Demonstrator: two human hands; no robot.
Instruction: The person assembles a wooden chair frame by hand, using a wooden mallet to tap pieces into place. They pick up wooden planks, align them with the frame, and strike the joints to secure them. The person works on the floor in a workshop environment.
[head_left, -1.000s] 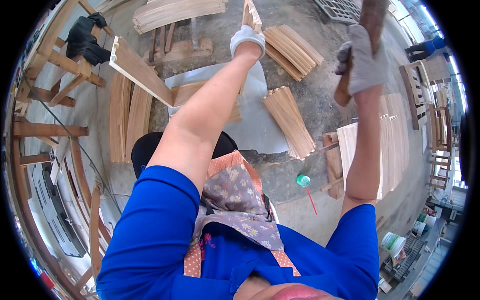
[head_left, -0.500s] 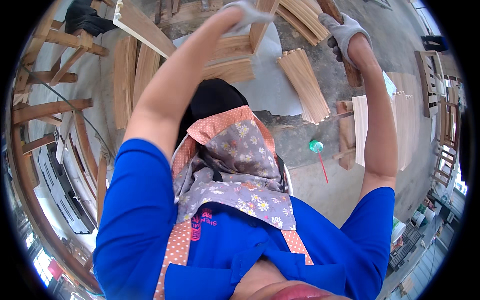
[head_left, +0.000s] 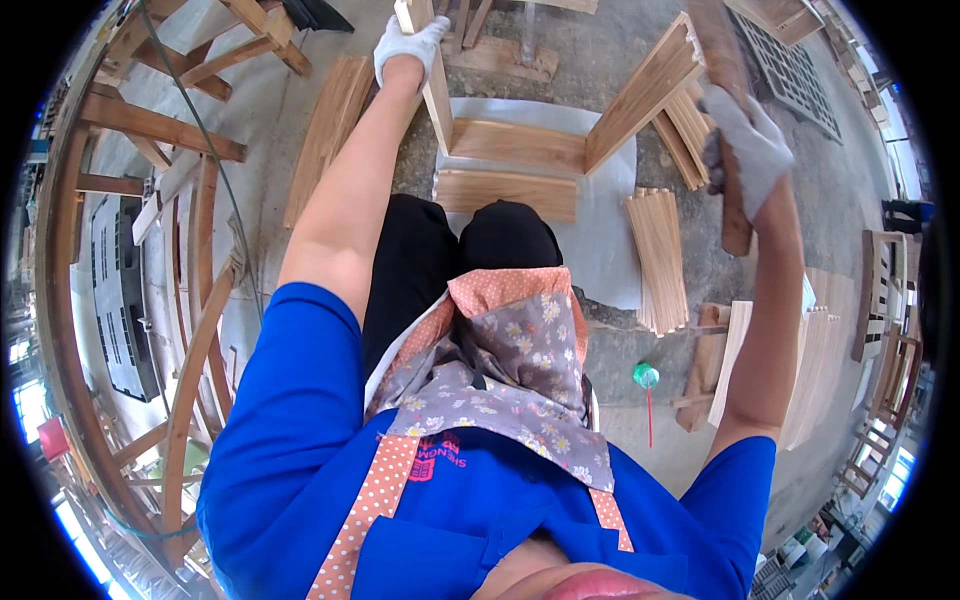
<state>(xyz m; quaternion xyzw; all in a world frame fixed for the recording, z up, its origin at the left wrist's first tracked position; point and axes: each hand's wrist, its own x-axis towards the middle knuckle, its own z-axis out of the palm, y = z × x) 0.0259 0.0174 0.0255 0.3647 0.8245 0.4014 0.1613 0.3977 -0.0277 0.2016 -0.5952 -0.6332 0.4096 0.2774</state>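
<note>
Top centre of the frame, head view: open three-sided wood assembly, standing on a pale sheet (head_left: 612, 215) over the concrete floor (head_left: 580, 45). Cross board (head_left: 517, 145) spans the middle; left upright board (head_left: 438, 105) and right upright board (head_left: 645, 90) rise from its two ends. Corners look met, but can't tell if the joints are fully home. Sheet probably there to keep the faces off the rough concrete.

Left hand (head_left: 410, 45), gloved, upper left of centre: fingers wrapped round the left upright board near its top end, no slack visible. Reads as a steadying grip, high up for leverage against tipping. Right upright board has no hand on it; looks like the corner alone carries it.

Right hand (head_left: 755, 145), gloved, upper right: closed round a wooden bar (head_left: 737, 215), gripped partway along, butt sticking out below the fist. Upper end blurred. It's clear of the right upright board, probably for swing room.

Loose board (head_left: 505, 195) lies flat on the sheet, just in front of the cross board, near the knees. Board stacks sit right of the sheet (head_left: 658, 262), upper right (head_left: 685, 135) and left (head_left: 330, 135), presumably for easy reach from the seat.
</note>
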